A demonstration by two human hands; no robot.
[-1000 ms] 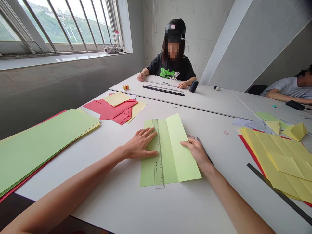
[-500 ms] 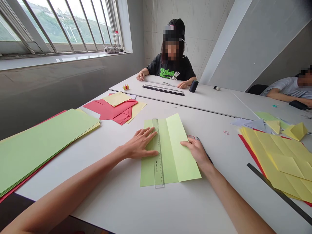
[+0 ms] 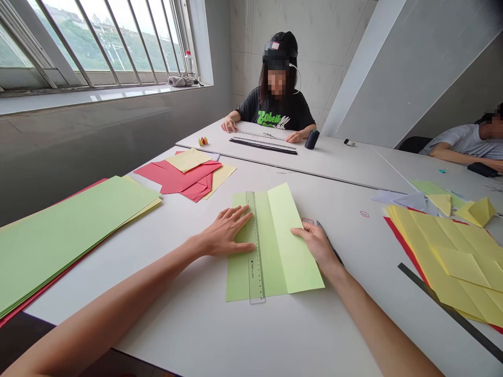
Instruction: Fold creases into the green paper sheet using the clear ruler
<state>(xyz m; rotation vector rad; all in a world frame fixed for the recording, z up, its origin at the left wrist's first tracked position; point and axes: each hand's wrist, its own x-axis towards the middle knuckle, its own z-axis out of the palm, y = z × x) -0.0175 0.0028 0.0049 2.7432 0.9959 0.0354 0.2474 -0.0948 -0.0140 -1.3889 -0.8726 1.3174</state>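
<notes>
We are pressing our left hand (image 3: 226, 233) flat on the green paper (image 3: 239, 272), with our fingers touching a clear ruler (image 3: 255, 246). We are holding the folded paper flap (image 3: 288, 246) down with our right hand (image 3: 316, 243), so our hands are staying apart, with the ruler between them. The paper is lying on the white table (image 3: 188, 324) right in front of us.
</notes>
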